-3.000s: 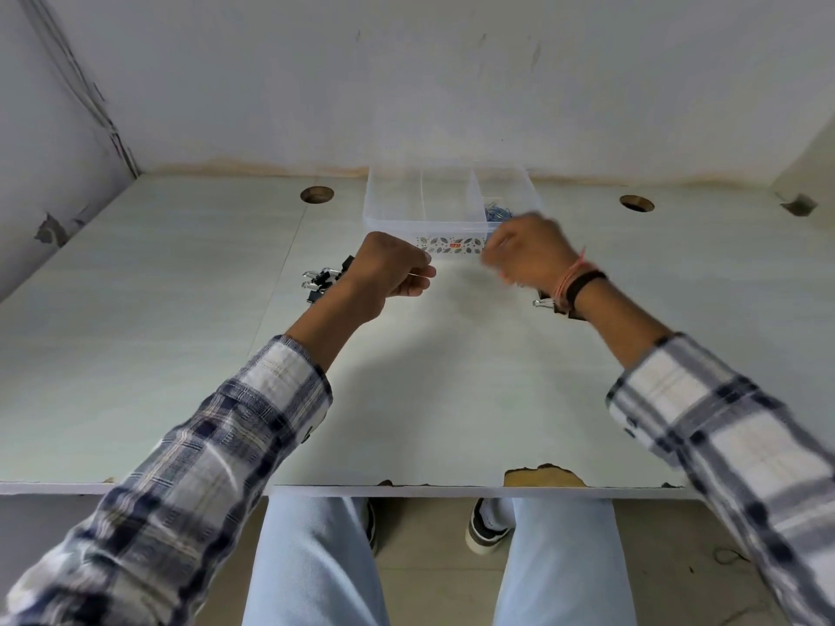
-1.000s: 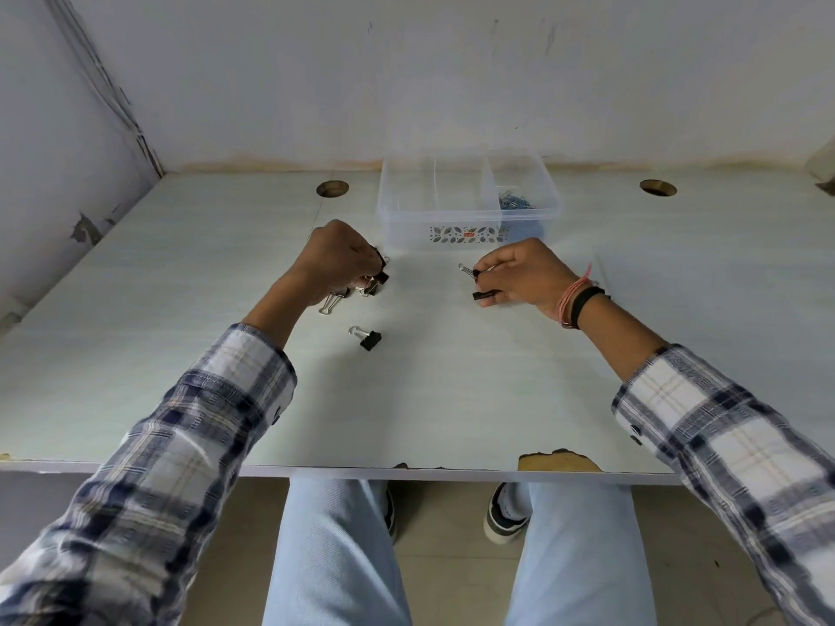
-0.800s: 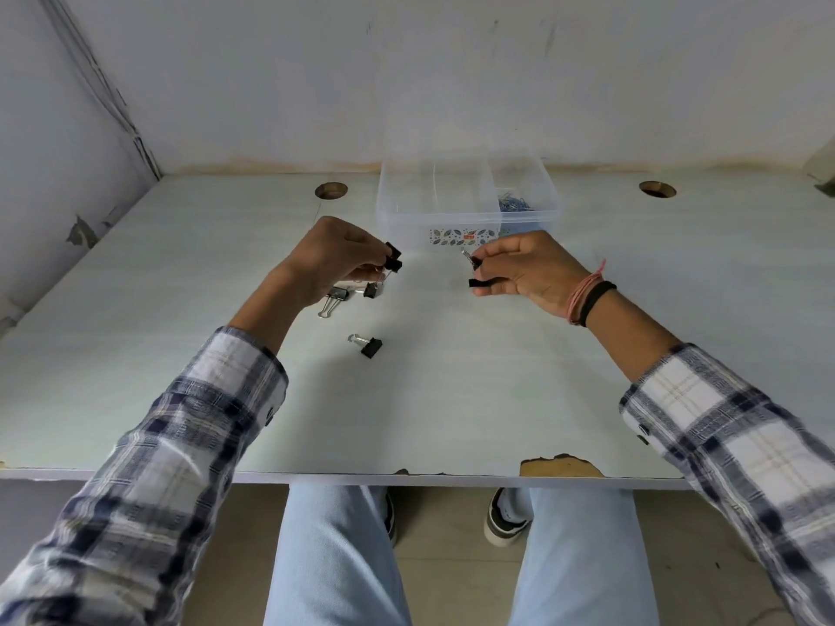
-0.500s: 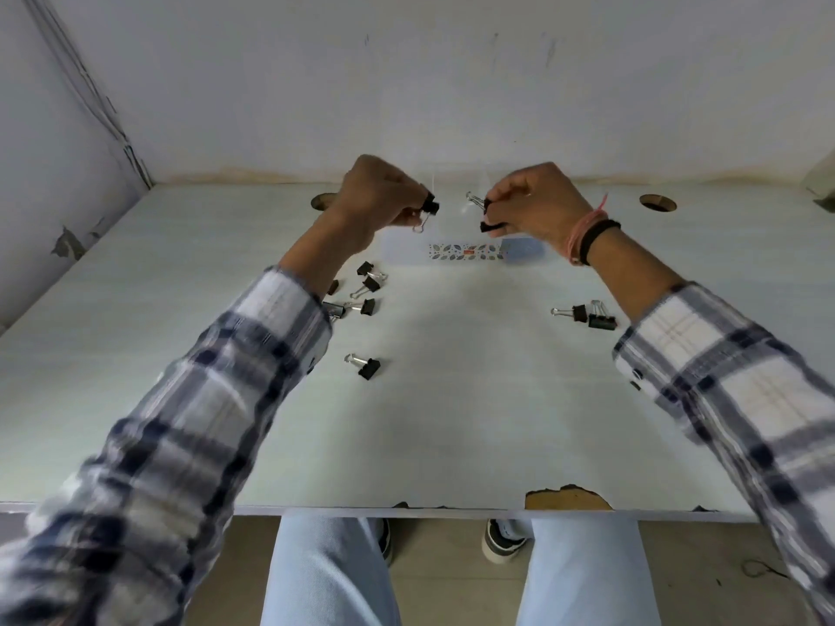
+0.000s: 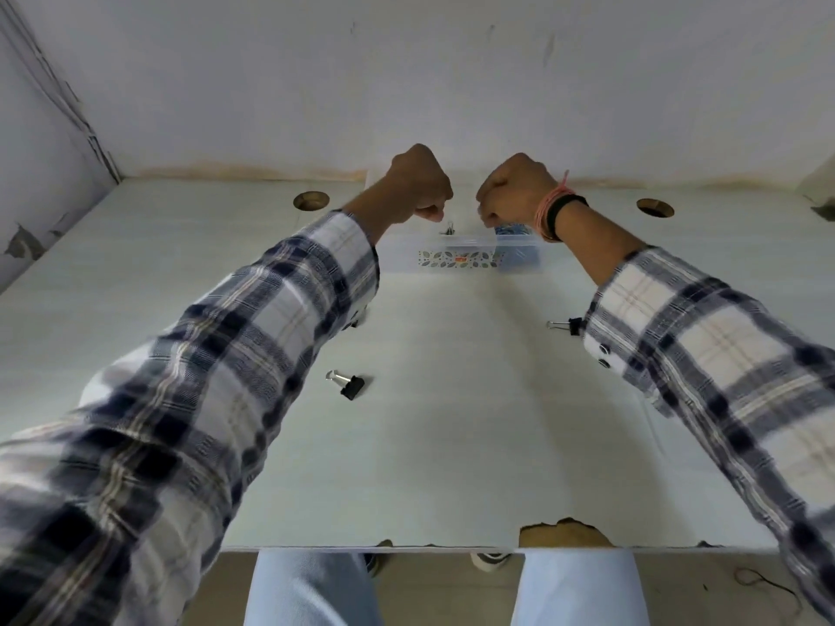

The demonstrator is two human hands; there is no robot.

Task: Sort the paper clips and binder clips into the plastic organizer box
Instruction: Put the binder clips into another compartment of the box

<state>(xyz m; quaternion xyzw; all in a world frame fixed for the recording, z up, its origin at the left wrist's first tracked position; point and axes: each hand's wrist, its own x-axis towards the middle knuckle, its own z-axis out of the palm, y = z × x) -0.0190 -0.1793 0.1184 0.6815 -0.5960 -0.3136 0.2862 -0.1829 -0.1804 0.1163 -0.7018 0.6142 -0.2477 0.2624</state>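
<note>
The clear plastic organizer box (image 5: 406,264) stands at the back of the table. Blue paper clips (image 5: 515,230) lie in its right compartment. My left hand (image 5: 420,187) and my right hand (image 5: 515,192) hover over the box, side by side, fingers curled downward. A small black binder clip (image 5: 448,229) shows just below my left fingertips, inside the box outline; I cannot tell whether the fingers touch it. What my right fingers enclose is hidden. One binder clip (image 5: 350,385) lies loose on the table, and another (image 5: 565,326) sits partly under my right sleeve.
The pale table (image 5: 452,445) has two round cable holes, one at the left (image 5: 311,201) and one at the right (image 5: 654,207). Its front edge is chipped (image 5: 560,533). Walls close in behind and at the left. My knees are below the front edge.
Both hands lifted binder clips from the table and carried them forward over the box. They now sit lower and closer to the box, and my sleeves cover most of the loose clips.
</note>
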